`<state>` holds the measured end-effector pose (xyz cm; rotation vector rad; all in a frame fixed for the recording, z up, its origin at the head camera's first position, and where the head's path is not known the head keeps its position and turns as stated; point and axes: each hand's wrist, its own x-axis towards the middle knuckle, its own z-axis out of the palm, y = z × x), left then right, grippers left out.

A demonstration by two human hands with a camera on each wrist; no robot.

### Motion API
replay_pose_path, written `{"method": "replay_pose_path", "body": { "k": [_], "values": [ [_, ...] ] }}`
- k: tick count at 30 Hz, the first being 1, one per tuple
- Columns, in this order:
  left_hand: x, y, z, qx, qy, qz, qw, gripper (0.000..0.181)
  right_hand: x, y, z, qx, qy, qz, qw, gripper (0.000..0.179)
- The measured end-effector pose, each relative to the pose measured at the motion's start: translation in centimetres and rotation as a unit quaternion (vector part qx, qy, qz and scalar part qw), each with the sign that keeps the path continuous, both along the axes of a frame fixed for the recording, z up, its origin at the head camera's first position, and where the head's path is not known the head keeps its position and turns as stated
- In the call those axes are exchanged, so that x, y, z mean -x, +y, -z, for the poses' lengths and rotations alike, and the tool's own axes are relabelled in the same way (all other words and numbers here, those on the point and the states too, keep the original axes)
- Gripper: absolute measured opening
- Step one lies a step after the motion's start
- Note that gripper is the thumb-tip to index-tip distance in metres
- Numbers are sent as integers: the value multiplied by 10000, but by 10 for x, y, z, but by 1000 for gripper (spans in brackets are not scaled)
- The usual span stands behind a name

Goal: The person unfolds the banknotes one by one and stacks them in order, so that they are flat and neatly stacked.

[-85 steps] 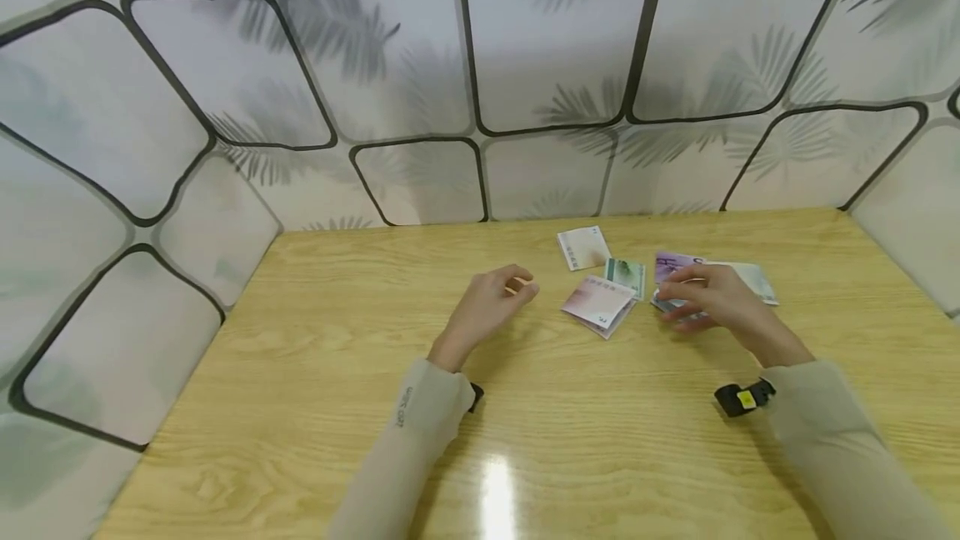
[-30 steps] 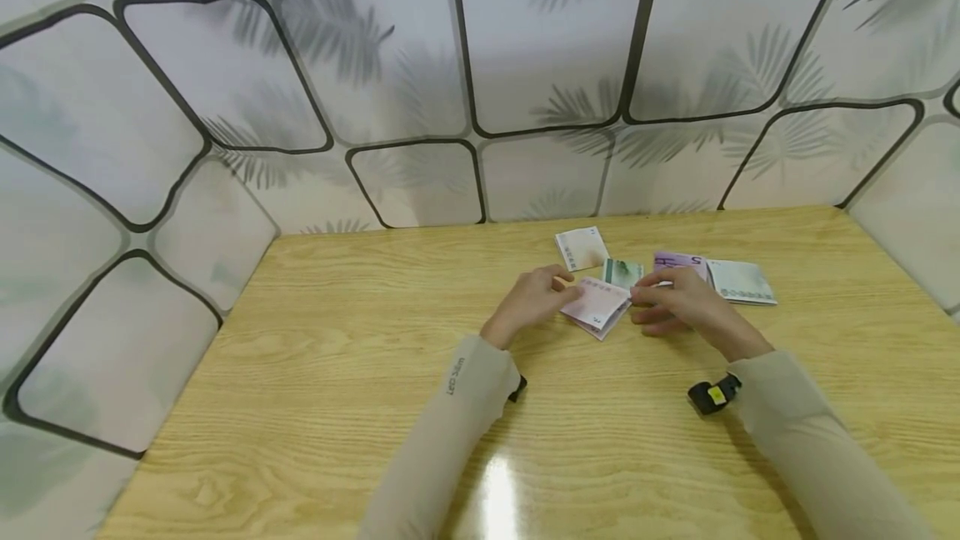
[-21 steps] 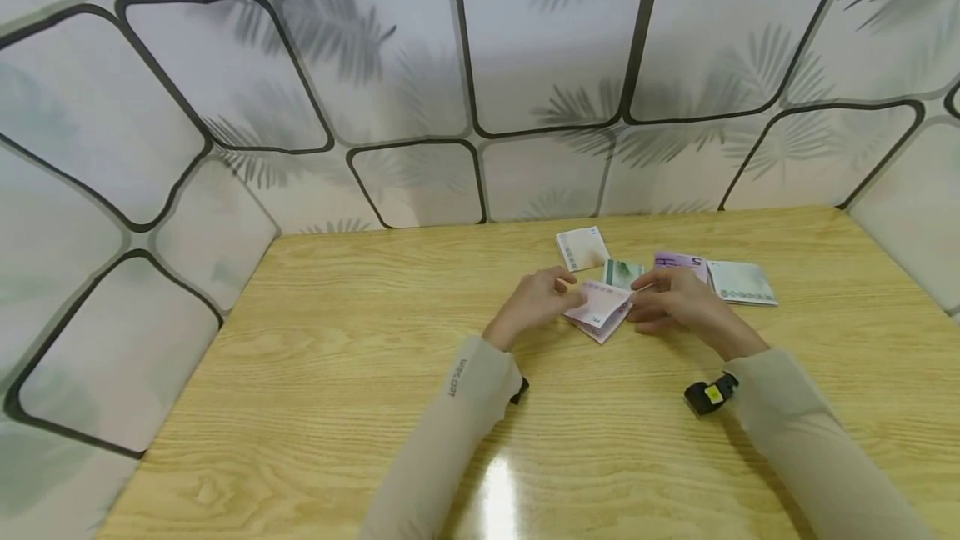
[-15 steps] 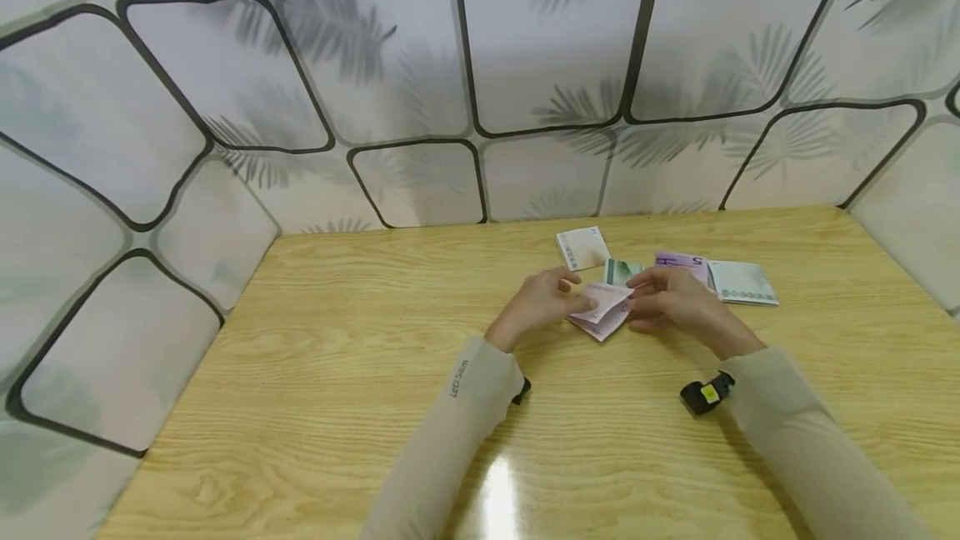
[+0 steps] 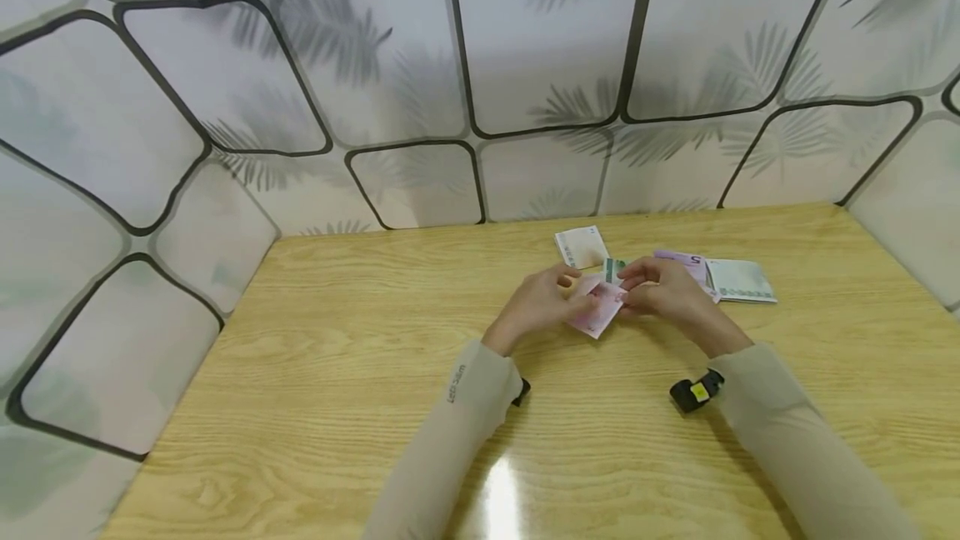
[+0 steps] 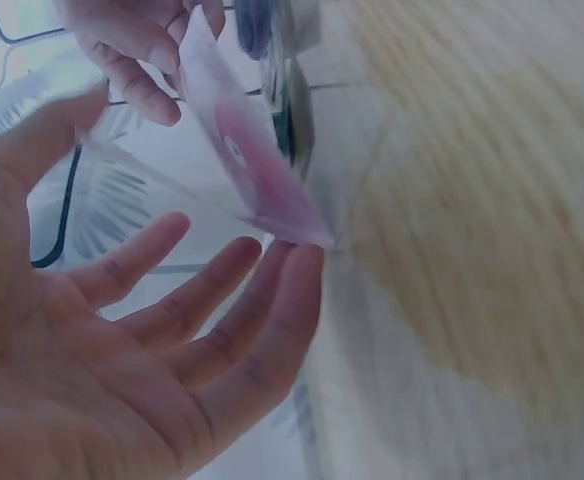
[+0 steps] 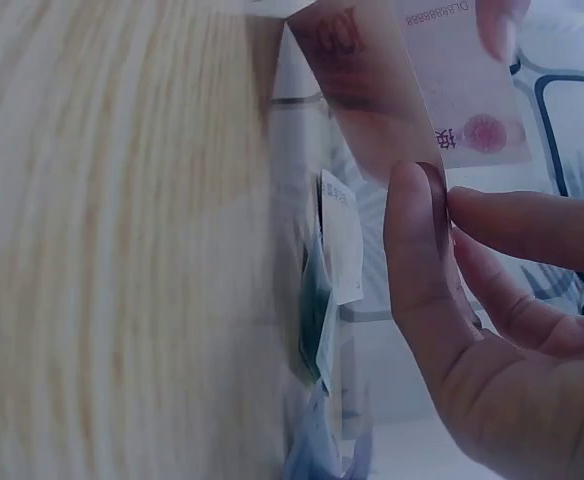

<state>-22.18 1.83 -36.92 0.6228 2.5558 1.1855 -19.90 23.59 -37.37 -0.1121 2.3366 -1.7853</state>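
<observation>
A folded pink banknote [image 5: 597, 322], printed with 100 in the right wrist view, stands partly unfolded between both hands close over the table. My left hand [image 5: 536, 307] has its thumb at the edge of the raised flap and its fingertips along the fold, so the flap spans between them in the left wrist view. From the other side, my right hand [image 5: 669, 297] pinches the note's edge between thumb and fingers. Directly behind the pink note lies a green banknote [image 5: 609, 268], partly covered by it and by the right fingers.
A pale folded banknote [image 5: 582, 247] lies near the wall. Right of the hands are a purple note [image 5: 684, 262] and a whitish-green folded note [image 5: 742, 281]. The patterned wall [image 5: 547, 173] borders the back of the wooden table [image 5: 300, 373].
Both hands came in to the pink banknote, the left from the left, the right leaving the notes on the right. The note's upper flap has lifted, showing its pink inside.
</observation>
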Motion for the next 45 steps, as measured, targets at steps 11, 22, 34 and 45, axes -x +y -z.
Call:
{"method": "replay_pose_path", "body": {
  "k": [11, 22, 34, 45],
  "values": [
    [-3, -9, -11, -965, 248, -872, 9912, 34, -1, 5, -5, -70, 122, 270, 9995, 42],
    [-1, -28, -9, -2621, -815, -1118, 9551, 23, -2, 12, -3, 419, -296, 360, 9980, 56],
    [-3, -41, -5, -3280, -1148, -1209, 9298, 22, -4, 12, -4, 1030, -411, -30, 9938, 23],
    [-2, -58, -3, -2788, -1060, -1205, 9469, 27, -7, 15, -5, 1541, -206, 149, 9877, 20]
  ]
}}
